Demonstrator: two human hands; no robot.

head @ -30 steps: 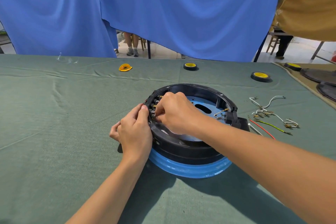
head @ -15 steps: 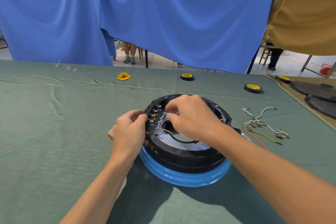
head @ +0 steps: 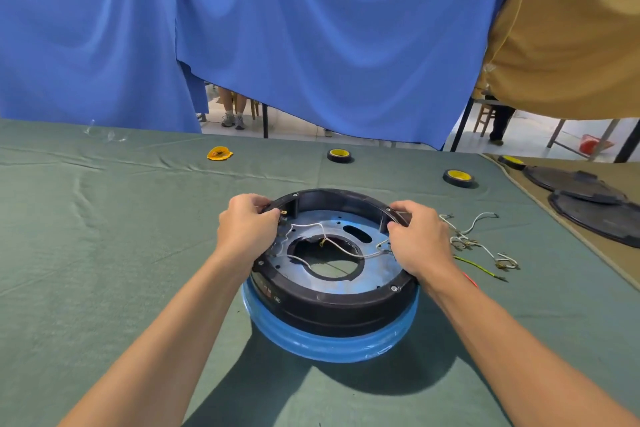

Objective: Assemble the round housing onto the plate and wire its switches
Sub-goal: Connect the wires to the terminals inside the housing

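– Where is the round housing (head: 332, 303) sitting?
– In the middle of the green cloth table (head: 104, 253), right in front of me, on a blue base (head: 329, 345) that shows all round its near edge. The plate (head: 381, 270), with its big round hole, lies inside the black ring.
– And your hands?
– My left hand (head: 247, 229) grips the left rim, fingers curled over the top, just beside a brass terminal (head: 284, 212). My right hand (head: 420, 239) grips the right rim, fingers curled too. Whether either hand also pinches a wire, I cannot tell.
– What about the wires?
– White wires (head: 343, 246) loop across the plate and over the hole, from one side to the other. Loose wires (head: 479, 241) lie on the cloth just right of my right hand, and two tape rolls (head: 339, 155) sit well behind the housing
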